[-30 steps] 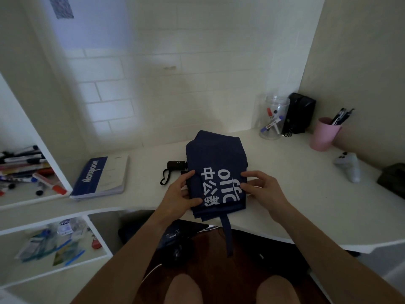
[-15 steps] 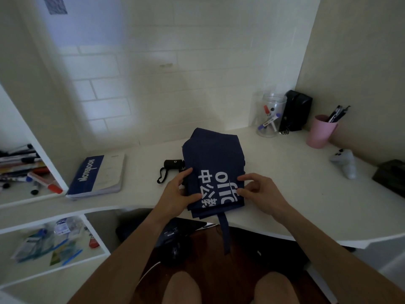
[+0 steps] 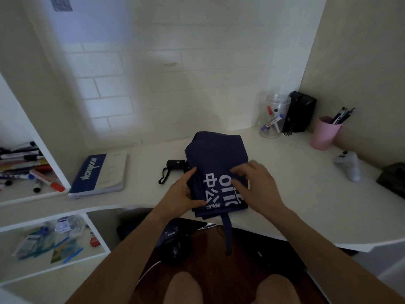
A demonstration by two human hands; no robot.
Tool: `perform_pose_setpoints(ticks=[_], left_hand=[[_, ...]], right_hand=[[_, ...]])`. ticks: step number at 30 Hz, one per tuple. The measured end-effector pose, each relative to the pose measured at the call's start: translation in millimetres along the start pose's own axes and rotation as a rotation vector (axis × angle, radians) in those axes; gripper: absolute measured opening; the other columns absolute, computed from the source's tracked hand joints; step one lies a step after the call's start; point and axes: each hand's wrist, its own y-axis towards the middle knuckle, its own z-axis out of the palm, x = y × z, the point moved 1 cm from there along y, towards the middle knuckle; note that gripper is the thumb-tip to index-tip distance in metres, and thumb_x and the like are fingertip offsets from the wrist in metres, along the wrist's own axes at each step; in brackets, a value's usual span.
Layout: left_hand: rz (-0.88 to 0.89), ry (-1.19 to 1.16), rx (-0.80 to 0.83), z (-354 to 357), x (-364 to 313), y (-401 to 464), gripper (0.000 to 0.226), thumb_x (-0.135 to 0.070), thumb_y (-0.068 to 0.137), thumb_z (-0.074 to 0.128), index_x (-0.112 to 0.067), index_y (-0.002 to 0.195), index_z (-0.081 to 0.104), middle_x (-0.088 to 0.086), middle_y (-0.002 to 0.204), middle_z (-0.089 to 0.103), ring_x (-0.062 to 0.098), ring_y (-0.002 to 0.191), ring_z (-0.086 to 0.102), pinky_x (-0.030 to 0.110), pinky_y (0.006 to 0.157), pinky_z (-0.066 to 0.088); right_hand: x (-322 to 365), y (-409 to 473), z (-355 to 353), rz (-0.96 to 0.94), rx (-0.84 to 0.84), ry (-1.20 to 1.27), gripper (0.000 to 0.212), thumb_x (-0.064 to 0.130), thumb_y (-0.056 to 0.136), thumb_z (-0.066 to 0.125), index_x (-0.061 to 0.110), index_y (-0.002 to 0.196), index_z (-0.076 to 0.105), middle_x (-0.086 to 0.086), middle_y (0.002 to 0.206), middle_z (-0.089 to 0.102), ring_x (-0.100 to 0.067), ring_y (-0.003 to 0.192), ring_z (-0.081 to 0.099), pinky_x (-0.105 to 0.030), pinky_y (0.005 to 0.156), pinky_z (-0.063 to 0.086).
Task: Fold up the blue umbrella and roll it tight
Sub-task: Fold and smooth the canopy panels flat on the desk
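Far left, open shelf (image 3: 28, 172): loose markers and pens in a heap on the upper level; packets and small items on the lower level (image 3: 52, 240).

On the white desk (image 3: 306, 194), left part: a blue-and-white notebook (image 3: 99, 173), lying flat, cover up, just beside the shelf wall.

Centre: the blue umbrella (image 3: 215, 163) lies on the desk near its front edge, canopy folded flat into a rough rectangle, white printed lettering facing up. Its black handle (image 3: 175, 165) sticks out on the left side with a wrist loop trailing on the desk. 1 blue strap (image 3: 228, 233) hangs from the near edge of the fabric down past the desk front.

Left hand (image 3: 183, 194): grips the left edge of the folded canopy, thumb on top of the fabric, fingers along the side; whether they curl under cannot be told.

Right hand (image 3: 256, 187): palm down over the right part of the canopy, fingers bent, tips pressing on the fabric near the lettering. Whether it pinches a fold cannot be told.

Right of the umbrella, at the back: a clear jar (image 3: 272, 119) holding markers, a black box (image 3: 300, 111) touching it, a pink cup (image 3: 324, 133) with pens. Further right, a white game controller (image 3: 348, 165) and a dark object (image 3: 392, 178) at the frame edge.
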Motion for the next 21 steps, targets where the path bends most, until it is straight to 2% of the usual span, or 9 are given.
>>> perform_pose_setpoints(ticks=[2, 4, 7, 10, 12, 13, 15, 17, 21], left_hand=[[0.011, 0.038, -0.005, -1, 2, 2, 0.109, -0.003, 0.073, 0.088, -0.029, 0.158, 0.026, -0.004, 0.142, 0.052, 0.013, 0.117, 0.064, 0.033, 0.093, 0.059], [0.025, 0.106, -0.010, -3, 4, 3, 0.110, -0.008, 0.072, 0.090, -0.029, 0.158, 0.025, -0.002, 0.146, 0.050, 0.012, 0.117, 0.063, 0.029, 0.092, 0.059], [0.066, 0.290, -0.042, -4, 2, 0, 0.110, -0.028, 0.070, 0.092, -0.027, 0.158, 0.025, 0.000, 0.149, 0.046, 0.014, 0.122, 0.058, 0.026, 0.097, 0.054], [0.094, 0.662, -0.086, -10, 4, -4, 0.112, -0.061, 0.068, 0.083, -0.020, 0.157, 0.029, 0.005, 0.148, 0.037, 0.020, 0.131, 0.044, 0.034, 0.112, 0.040], [0.184, 0.902, -0.176, -14, 1, -8, 0.108, -0.080, 0.066, 0.068, -0.019, 0.151, 0.040, 0.008, 0.137, 0.037, 0.024, 0.124, 0.043, 0.041, 0.108, 0.041], [0.284, 0.967, -0.232, -13, -4, -10, 0.099, -0.081, 0.069, 0.063, -0.020, 0.146, 0.048, 0.009, 0.134, 0.039, 0.024, 0.121, 0.043, 0.043, 0.105, 0.042], [0.546, 0.965, -0.283, -2, -16, -9, 0.066, -0.064, 0.087, 0.059, -0.021, 0.138, 0.057, 0.010, 0.139, 0.045, 0.026, 0.127, 0.045, 0.044, 0.109, 0.039], [0.666, 1.028, -0.161, 16, -22, -2, 0.047, -0.043, 0.103, 0.042, -0.020, 0.143, 0.054, 0.008, 0.153, 0.044, 0.024, 0.142, 0.039, 0.043, 0.120, 0.031], [0.412, 1.205, 0.084, 28, 4, 0, 0.069, -0.055, 0.101, 0.005, -0.023, 0.160, 0.018, -0.002, 0.169, 0.014, 0.013, 0.156, 0.008, 0.040, 0.127, 0.013]], right_hand=[[11, 4, 11, -0.166, 0.026, -0.068, 0.030, 0.032, 0.093, 0.062, 0.024, 0.121, 0.064, 0.003, 0.118, 0.061, -0.016, 0.106, 0.054, -0.031, 0.089, 0.049], [5, 3, 26, -0.197, 0.183, -0.162, 0.047, 0.040, 0.095, 0.053, 0.023, 0.139, 0.052, -0.001, 0.142, 0.053, -0.023, 0.128, 0.047, -0.041, 0.104, 0.045], [-15, -8, 41, -0.158, 0.424, -0.258, 0.069, 0.056, 0.099, 0.036, 0.025, 0.158, 0.018, 0.002, 0.166, 0.016, -0.018, 0.153, 0.011, -0.037, 0.124, 0.016], [-23, -17, 47, -0.186, 0.505, -0.313, 0.074, 0.061, 0.100, 0.022, 0.023, 0.159, -0.003, 0.008, 0.166, -0.006, -0.009, 0.152, -0.010, -0.027, 0.122, -0.004], [-24, -18, 48, -0.183, 0.528, -0.316, 0.072, 0.060, 0.100, 0.019, 0.023, 0.158, -0.006, 0.009, 0.166, -0.010, -0.007, 0.150, -0.014, -0.024, 0.119, -0.010], [-24, -18, 48, -0.181, 0.538, -0.315, 0.072, 0.059, 0.101, 0.018, 0.024, 0.158, -0.006, 0.009, 0.165, -0.012, -0.006, 0.150, -0.015, -0.024, 0.118, -0.011], [-24, -18, 48, -0.177, 0.551, -0.311, 0.071, 0.059, 0.101, 0.018, 0.024, 0.158, -0.006, 0.009, 0.165, -0.013, -0.006, 0.150, -0.015, -0.024, 0.117, -0.012], [-25, -17, 49, -0.178, 0.557, -0.309, 0.071, 0.059, 0.101, 0.018, 0.024, 0.158, -0.006, 0.009, 0.165, -0.014, -0.007, 0.150, -0.015, -0.026, 0.120, -0.009], [-26, -17, 48, -0.146, 0.625, -0.294, 0.073, 0.062, 0.098, 0.016, 0.027, 0.157, -0.009, 0.009, 0.163, -0.019, -0.006, 0.149, -0.017, -0.031, 0.124, -0.004]])
